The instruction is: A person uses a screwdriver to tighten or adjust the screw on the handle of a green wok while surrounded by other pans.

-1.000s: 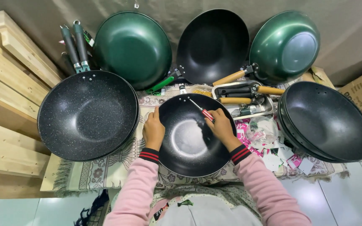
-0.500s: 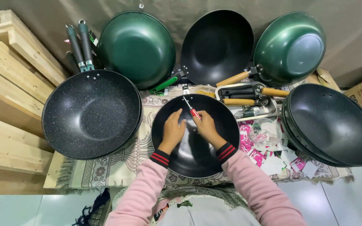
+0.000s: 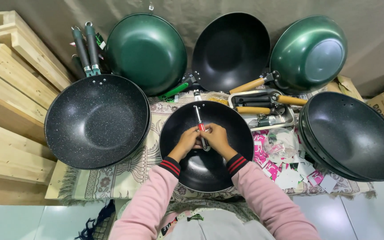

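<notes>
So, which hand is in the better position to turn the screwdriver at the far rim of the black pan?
Probably the right hand: it grips the red handle of the screwdriver. The left hand sits beside it, lower in the black pan, better placed for steadying.

You are sitting at a small pan-assembly workbench, the kind found in a cookware workshop. Around your fingers, which rest inside a black wok, more pans crowd in: a speckled black pan off to their left, a stack of black woks to their right, and two green woks leaning on the cloth backdrop beyond them. A metal tray of loose wooden handles sits just past your fingertips, and wooden planks are stacked at the far left.
</notes>
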